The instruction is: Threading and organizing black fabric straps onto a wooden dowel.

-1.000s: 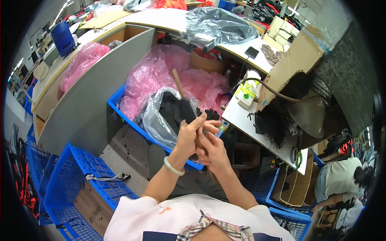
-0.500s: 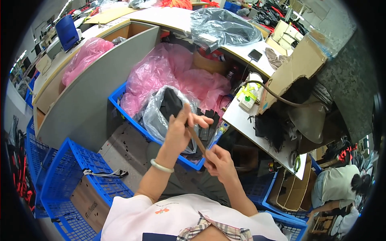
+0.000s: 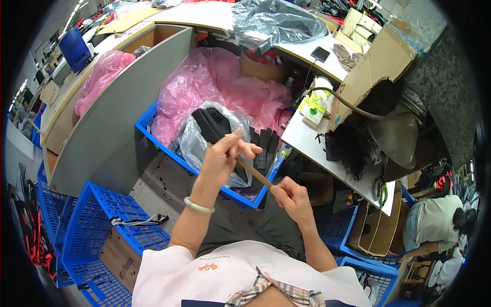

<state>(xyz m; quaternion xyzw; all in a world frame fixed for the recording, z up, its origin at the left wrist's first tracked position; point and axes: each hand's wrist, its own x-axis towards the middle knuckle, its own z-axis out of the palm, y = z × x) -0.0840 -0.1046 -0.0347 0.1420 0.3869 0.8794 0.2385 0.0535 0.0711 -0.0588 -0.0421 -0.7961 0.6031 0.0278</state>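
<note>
Between both hands, a thin brown strip (image 3: 254, 172) runs diagonally, upper-left to lower-right, over the person's lap. Left hand (image 3: 225, 156) is closed on its upper end, fingers (image 3: 244, 148) curled round it, thumb up near the top tip. Right hand (image 3: 290, 197) is closed on the lower end, pinching it at the fingertips (image 3: 276, 190). Strip looks taut and straight across the gap; can't tell the material from this view. Left wrist carries a pale bangle (image 3: 199, 205).

Directly behind the hands: blue plastic crate (image 3: 153, 135) on the floor, holding a clear plastic bag (image 3: 194, 146) with flat black pieces (image 3: 212, 125) stacked inside. More black pieces stand at the crate's right end, just beyond the strip. Pink plastic sheeting (image 3: 204, 87) is heaped over the far side of the crate. The strip sits above the crate's near rim, not touching it as far as I can tell.

Left of the person: two empty-looking blue lattice crates (image 3: 102, 220), one with a cardboard box (image 3: 120, 256) tucked against it. Grey panel (image 3: 102, 117) slants up behind the crate.

Right side: white table (image 3: 317, 146) with a heap of black material (image 3: 348, 148), a torn cardboard box (image 3: 378, 66) above it, and a curved hose running to a dark funnel-shaped hood (image 3: 404, 138). Another person (image 3: 434, 225) is bent over at far right, well apart from the hands.
</note>
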